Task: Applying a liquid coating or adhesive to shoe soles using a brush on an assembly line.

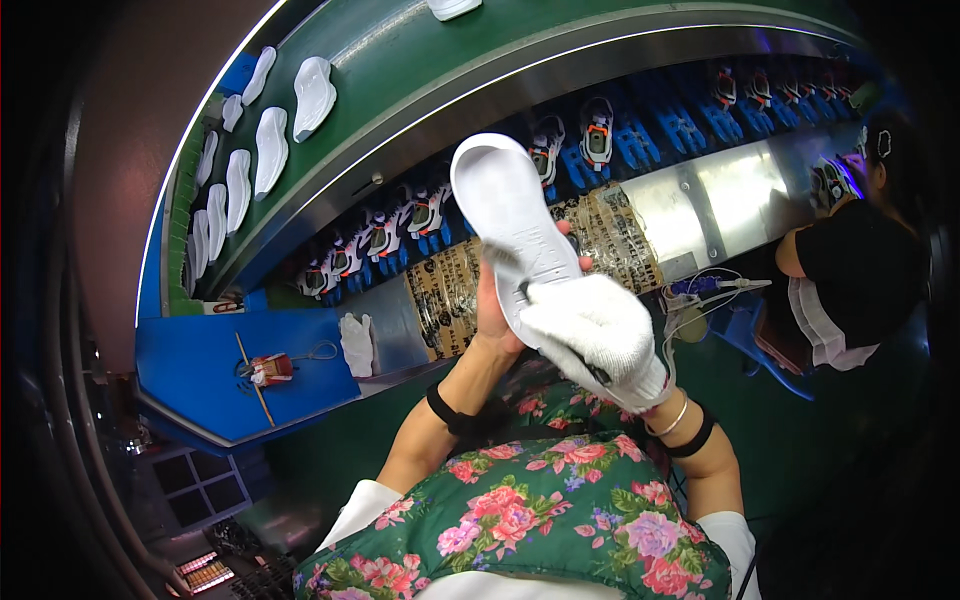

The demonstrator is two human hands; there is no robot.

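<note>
A white shoe sole is held up in front of me, its hollow inner face toward me and its rounded end pointing away. My bare left hand is closed around it from underneath, with fingertips showing at its right edge. Over the near half of the sole lies my right hand, in a white knitted glove. Its fingers are curled around a slim dark-tipped tool, whose dark tip points at the sole and whose other end shows below the palm. Most of this tool is hidden, and its exact kind cannot be made out.
Loose white soles lie on the green conveyor belt. Below it, shoe uppers sit on a row of blue holders. Brown cardboard covers part of the metal bench. A white glove lies left; a co-worker sits right.
</note>
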